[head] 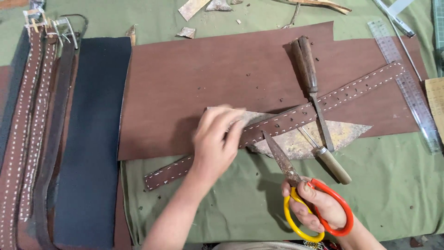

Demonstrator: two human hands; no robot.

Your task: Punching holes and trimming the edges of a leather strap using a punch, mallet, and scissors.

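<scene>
There is a single view, from a camera worn on the person's head. It looks steeply down, almost straight onto the table, from close range. The person's own forearms enter from the bottom edge of the frame, so the far side of the table lies along the top edge. The left hand sits near the centre, the right hand at lower right.

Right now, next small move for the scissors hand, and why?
Probably bring the scissors up to the belt strap. The right hand holds them with blades shut, tip just short of the strap, which the left hand presses flat.
</scene>
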